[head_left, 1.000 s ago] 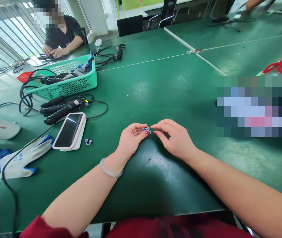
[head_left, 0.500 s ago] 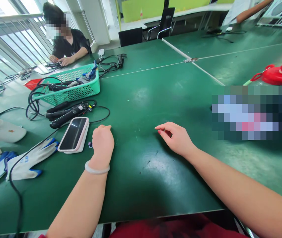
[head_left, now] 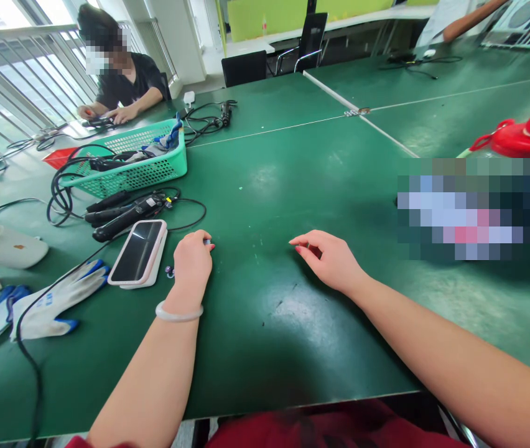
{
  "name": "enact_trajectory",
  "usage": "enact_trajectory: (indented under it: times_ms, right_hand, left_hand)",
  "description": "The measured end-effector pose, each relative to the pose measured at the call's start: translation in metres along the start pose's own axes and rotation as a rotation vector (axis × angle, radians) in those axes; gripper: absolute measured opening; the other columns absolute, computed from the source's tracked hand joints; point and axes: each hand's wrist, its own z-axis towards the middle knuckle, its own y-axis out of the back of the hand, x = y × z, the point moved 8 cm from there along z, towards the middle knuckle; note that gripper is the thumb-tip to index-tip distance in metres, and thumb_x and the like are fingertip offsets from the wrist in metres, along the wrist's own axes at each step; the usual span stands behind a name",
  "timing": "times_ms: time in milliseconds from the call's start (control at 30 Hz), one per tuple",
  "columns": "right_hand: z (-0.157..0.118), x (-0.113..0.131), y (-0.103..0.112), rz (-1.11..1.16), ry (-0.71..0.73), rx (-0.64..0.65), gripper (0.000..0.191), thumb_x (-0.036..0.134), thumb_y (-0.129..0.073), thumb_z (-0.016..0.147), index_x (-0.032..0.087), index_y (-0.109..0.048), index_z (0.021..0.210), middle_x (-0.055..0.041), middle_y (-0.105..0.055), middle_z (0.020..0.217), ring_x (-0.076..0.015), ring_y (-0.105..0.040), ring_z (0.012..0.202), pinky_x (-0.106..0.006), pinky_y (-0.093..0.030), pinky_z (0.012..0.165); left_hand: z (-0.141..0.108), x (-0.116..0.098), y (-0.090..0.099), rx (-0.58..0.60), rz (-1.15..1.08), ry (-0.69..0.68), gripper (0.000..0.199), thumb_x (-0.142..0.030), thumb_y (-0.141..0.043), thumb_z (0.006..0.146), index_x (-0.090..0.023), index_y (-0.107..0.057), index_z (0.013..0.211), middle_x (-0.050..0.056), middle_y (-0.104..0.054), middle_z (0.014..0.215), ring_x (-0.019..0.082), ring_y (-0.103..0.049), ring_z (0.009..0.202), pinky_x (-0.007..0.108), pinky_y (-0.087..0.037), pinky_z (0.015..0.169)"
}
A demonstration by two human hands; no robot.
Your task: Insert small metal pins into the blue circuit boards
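Note:
My left hand (head_left: 193,261), wearing a pale bangle (head_left: 179,313) at the wrist, is closed over the green table (head_left: 255,323). A small greyish bit shows between its thumb and fingers, too little of it to name. Just left of that hand lies a phone in a pale pink case (head_left: 138,254), screen up and dark, with a small purple bead-like piece (head_left: 169,271) beside it. My right hand (head_left: 328,258) rests to the right, fingers loosely curved with a gap between thumb and forefinger. Nothing shows in its grasp.
Black cabled handheld tools (head_left: 127,214) lie beyond the phone, before a mint-green basket (head_left: 139,168) of cables and gloves. White-and-blue gloves (head_left: 55,305) lie left under a cable. A red object (head_left: 526,137) stands right, near a blurred patch. A co-worker (head_left: 134,87) sits back left.
My left hand has turned slightly, so its thumb and a small greyish bit now show. My right hand stays nearly still. The co-worker's one hand has shifted left.

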Motion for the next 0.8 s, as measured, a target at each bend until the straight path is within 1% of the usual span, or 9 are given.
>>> enact_trajectory:
  times_ms: [200, 300, 433, 533, 567, 633, 700, 733, 800]
  right_hand:
    - [0.000, -0.001, 0.000, 0.004, -0.004, 0.007, 0.018, 0.023, -0.051, 0.085, 0.020, -0.068, 0.092, -0.0020, -0.063, 0.078, -0.0122, -0.052, 0.060, -0.028, -0.045, 0.061]
    - [0.000, -0.001, 0.000, 0.004, -0.005, 0.007, 0.019, 0.023, -0.051, 0.085, 0.021, -0.068, 0.092, -0.0022, -0.063, 0.079, -0.0124, -0.052, 0.061, -0.028, -0.045, 0.062]
    - [0.000, -0.001, 0.000, 0.011, -0.013, 0.005, 0.019, 0.024, -0.050, 0.085, 0.021, -0.068, 0.092, -0.0025, -0.064, 0.080, -0.0125, -0.052, 0.060, -0.028, -0.045, 0.061]
    - [-0.001, -0.002, -0.002, 0.029, -0.025, 0.018, 0.019, 0.025, -0.050, 0.085, 0.021, -0.068, 0.092, -0.0027, -0.064, 0.081, -0.0127, -0.053, 0.061, -0.029, -0.046, 0.061]
    - [-0.001, -0.002, -0.002, 0.032, -0.030, 0.021, 0.019, 0.026, -0.050, 0.086, 0.021, -0.068, 0.093, -0.0026, -0.064, 0.081, -0.0129, -0.054, 0.061, -0.029, -0.046, 0.061]
    - [-0.001, -0.002, -0.004, 0.031, -0.036, 0.030, 0.019, 0.025, -0.051, 0.085, 0.021, -0.067, 0.093, -0.0023, -0.064, 0.080, -0.0130, -0.054, 0.062, -0.029, -0.047, 0.062]
    - [-0.001, -0.002, -0.007, 0.025, -0.030, 0.054, 0.016, 0.024, -0.053, 0.084, 0.021, -0.067, 0.092, -0.0017, -0.063, 0.078, -0.0129, -0.053, 0.062, -0.029, -0.047, 0.062]
    - [-0.001, -0.001, -0.010, 0.018, -0.023, 0.078, 0.015, 0.023, -0.055, 0.083, 0.021, -0.068, 0.091, -0.0015, -0.062, 0.077, -0.0129, -0.053, 0.062, -0.029, -0.047, 0.063]
    - [0.000, 0.001, -0.018, -0.009, -0.004, 0.138, 0.016, 0.023, -0.061, 0.080, 0.020, -0.068, 0.093, -0.0015, -0.062, 0.079, -0.0130, -0.054, 0.064, -0.029, -0.048, 0.065]
  left_hand:
    - [-0.001, -0.001, 0.000, 0.009, 0.038, 0.011, 0.016, -0.022, -0.056, 0.079, -0.019, -0.063, 0.092, 0.010, -0.068, 0.088, 0.027, -0.060, 0.088, 0.035, -0.045, 0.075]
    - [-0.001, -0.002, 0.002, -0.002, 0.014, 0.033, 0.017, -0.024, -0.053, 0.080, -0.019, -0.064, 0.093, 0.010, -0.068, 0.086, 0.028, -0.059, 0.090, 0.037, -0.044, 0.077]
    - [0.004, 0.005, 0.001, -0.047, -0.153, 0.074, 0.021, -0.023, -0.048, 0.082, -0.019, -0.066, 0.091, 0.008, -0.068, 0.086, 0.025, -0.059, 0.089, 0.036, -0.043, 0.084]
    - [0.009, 0.013, -0.009, -0.042, -0.342, 0.114, 0.027, -0.022, -0.043, 0.084, -0.018, -0.065, 0.097, 0.006, -0.067, 0.084, 0.021, -0.059, 0.087, 0.033, -0.044, 0.082]
    - [0.010, 0.013, -0.012, -0.032, -0.390, 0.109, 0.028, -0.023, -0.042, 0.084, -0.018, -0.065, 0.099, 0.006, -0.067, 0.085, 0.020, -0.059, 0.087, 0.033, -0.044, 0.082]
    - [0.008, 0.004, -0.019, -0.002, -0.469, 0.073, 0.028, -0.023, -0.042, 0.084, -0.018, -0.065, 0.100, 0.006, -0.066, 0.089, 0.020, -0.058, 0.088, 0.033, -0.044, 0.083]
    - [0.001, -0.014, -0.025, 0.065, -0.593, 0.031, 0.027, -0.024, -0.044, 0.085, -0.018, -0.065, 0.100, 0.006, -0.065, 0.091, 0.018, -0.057, 0.088, 0.032, -0.044, 0.085]
    - [-0.005, -0.025, -0.028, 0.119, -0.699, 0.019, 0.027, -0.026, -0.045, 0.085, -0.019, -0.064, 0.102, 0.005, -0.064, 0.091, 0.017, -0.057, 0.086, 0.032, -0.044, 0.084]
    - [-0.021, -0.054, -0.034, 0.262, -1.003, -0.016, 0.028, -0.029, -0.046, 0.087, -0.018, -0.061, 0.108, 0.005, -0.063, 0.093, 0.014, -0.057, 0.085, 0.029, -0.045, 0.083]
